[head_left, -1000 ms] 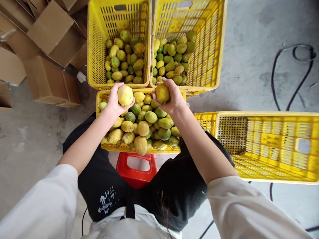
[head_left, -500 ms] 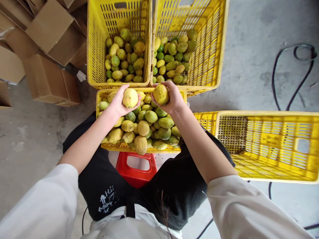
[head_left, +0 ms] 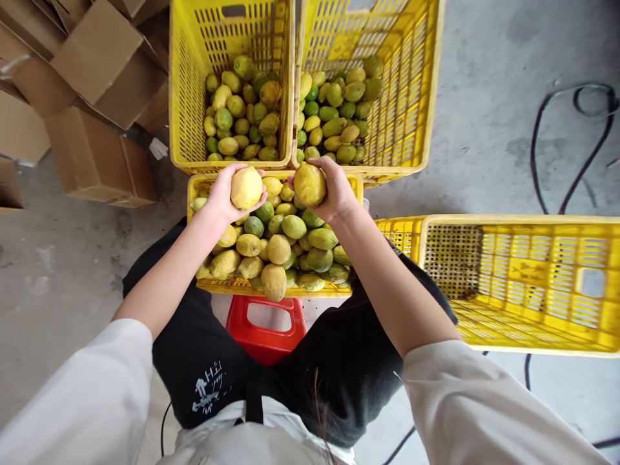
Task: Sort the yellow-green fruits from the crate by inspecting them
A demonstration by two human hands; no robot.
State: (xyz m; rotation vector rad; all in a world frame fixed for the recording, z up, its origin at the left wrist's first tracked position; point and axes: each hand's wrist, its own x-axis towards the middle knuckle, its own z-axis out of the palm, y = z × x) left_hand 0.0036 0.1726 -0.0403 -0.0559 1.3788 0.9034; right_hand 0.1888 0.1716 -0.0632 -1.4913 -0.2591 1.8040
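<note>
My left hand (head_left: 227, 199) is closed around a pale yellow lemon (head_left: 246, 188), its fingers under and behind the fruit. In my right hand (head_left: 335, 191) is a darker, greenish-yellow lemon (head_left: 310, 184) with blotchy skin. Both hands hover over the far half of a yellow crate (head_left: 357, 187) filled with yellow and green lemons (head_left: 294, 227). Two brownish-yellow lemons (head_left: 274, 282) lie at the crate's near edge, one partly over the rim. My hands and forearms hide some of the fruit at the sides.
Two taller yellow crates (head_left: 232, 163) with lemons at the bottom stand just beyond. On the right another yellow crate (head_left: 527, 271) lies on its side. Cardboard boxes (head_left: 97, 155) are piled at the left. A red stool (head_left: 266, 329) shows between my knees; a black cable (head_left: 537, 148) is on the floor.
My left hand has shifted slightly left with its lemon, which has turned a little. The lemon in my right hand has moved slightly left and rotated. The crates are unchanged.
</note>
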